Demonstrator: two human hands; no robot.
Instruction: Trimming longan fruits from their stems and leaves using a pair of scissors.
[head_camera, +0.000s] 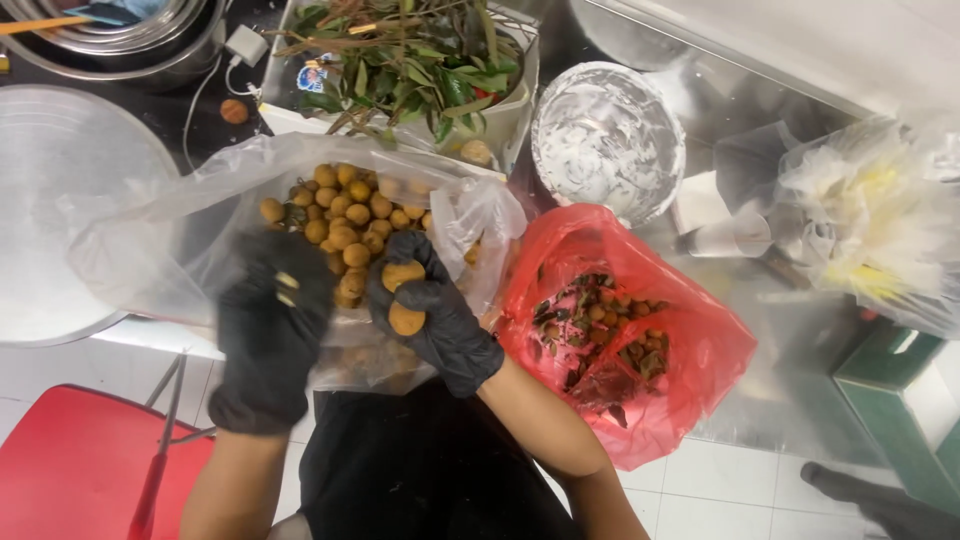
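Note:
A clear plastic bag (180, 215) lies open on my lap, holding several round tan fruits (345, 215). My right hand (430, 310), in a black glove, is closed around two of these fruits at the bag's mouth. My left hand (272, 325), also black-gloved and blurred, sits at the bag's near edge with small pale bits between its fingers. A red plastic bag (690, 345) to the right holds peels, stems and a few fruits.
A white box (505, 115) of leafy branches stands behind the clear bag. A white bowl (607, 135) sits right of it, crumpled clear bags (870, 215) farther right. A metal lid (50, 200) lies left, a red stool (70, 460) below, a green box (895, 400) lower right.

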